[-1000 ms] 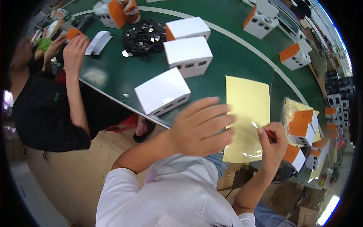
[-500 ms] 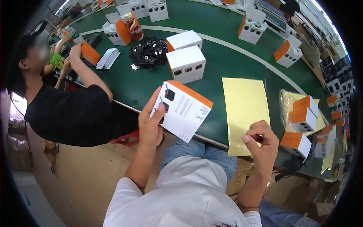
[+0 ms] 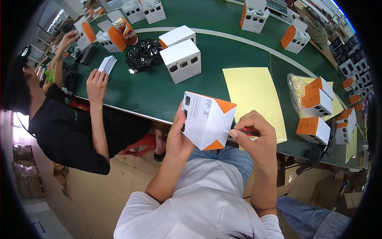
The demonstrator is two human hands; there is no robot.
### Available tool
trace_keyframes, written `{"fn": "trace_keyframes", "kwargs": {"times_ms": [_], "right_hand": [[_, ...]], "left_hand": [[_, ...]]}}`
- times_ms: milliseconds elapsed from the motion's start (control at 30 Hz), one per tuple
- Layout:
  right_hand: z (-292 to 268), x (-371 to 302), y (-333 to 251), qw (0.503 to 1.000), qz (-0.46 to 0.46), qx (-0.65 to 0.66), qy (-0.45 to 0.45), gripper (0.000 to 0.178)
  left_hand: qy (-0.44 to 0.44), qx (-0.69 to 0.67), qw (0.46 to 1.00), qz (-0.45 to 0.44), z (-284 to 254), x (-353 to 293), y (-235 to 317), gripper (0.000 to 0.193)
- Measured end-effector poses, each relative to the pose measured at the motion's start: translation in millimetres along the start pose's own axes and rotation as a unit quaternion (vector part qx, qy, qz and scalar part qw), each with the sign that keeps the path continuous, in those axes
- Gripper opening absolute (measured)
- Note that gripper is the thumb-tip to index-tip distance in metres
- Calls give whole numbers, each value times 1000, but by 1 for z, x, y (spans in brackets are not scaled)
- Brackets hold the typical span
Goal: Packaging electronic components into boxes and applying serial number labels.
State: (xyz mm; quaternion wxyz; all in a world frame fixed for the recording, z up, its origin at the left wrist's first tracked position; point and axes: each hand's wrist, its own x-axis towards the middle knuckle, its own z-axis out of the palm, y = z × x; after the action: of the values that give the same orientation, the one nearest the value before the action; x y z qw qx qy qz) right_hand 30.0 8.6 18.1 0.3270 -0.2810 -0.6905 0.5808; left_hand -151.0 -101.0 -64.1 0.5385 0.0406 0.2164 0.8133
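My left hand (image 3: 178, 137) grips a white and orange carton (image 3: 203, 123), tilted above the table's near edge, with a plain end and orange corner flaps toward the right. Pictures of dark devices show on its side, partly behind my left thumb. My right hand (image 3: 256, 137) is pinched close to the carton's end. A slim dark red object (image 3: 250, 130) lies within its fingers; its kind is unclear. At the fingertips is a small pale piece (image 3: 228, 131), too small to make out. A yellow sheet (image 3: 254, 89) lies on the table just beyond my right hand.
Two closed cartons (image 3: 181, 59) stand ahead beside a heap of black cables (image 3: 143, 55) and a brown bottle (image 3: 126, 32). More cartons (image 3: 313, 130) sit at right near a plastic-wrapped yellow stack (image 3: 293, 89). A co-worker in black (image 3: 75, 135) sits at left, one hand on folded papers (image 3: 107, 63).
The carton has turned so its end faces right, and my right hand has moved left and up to it from above the yellow sheet. The co-worker has lifted a carton away and touches the papers.
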Motion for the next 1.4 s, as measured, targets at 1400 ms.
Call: {"fn": "trace_keyframes", "kwargs": {"times_ms": [1400], "right_hand": [[45,-5,29,992,27,-40,114,82]], "left_hand": [[57,15,998,-6,7,-5,-25,49]]}}
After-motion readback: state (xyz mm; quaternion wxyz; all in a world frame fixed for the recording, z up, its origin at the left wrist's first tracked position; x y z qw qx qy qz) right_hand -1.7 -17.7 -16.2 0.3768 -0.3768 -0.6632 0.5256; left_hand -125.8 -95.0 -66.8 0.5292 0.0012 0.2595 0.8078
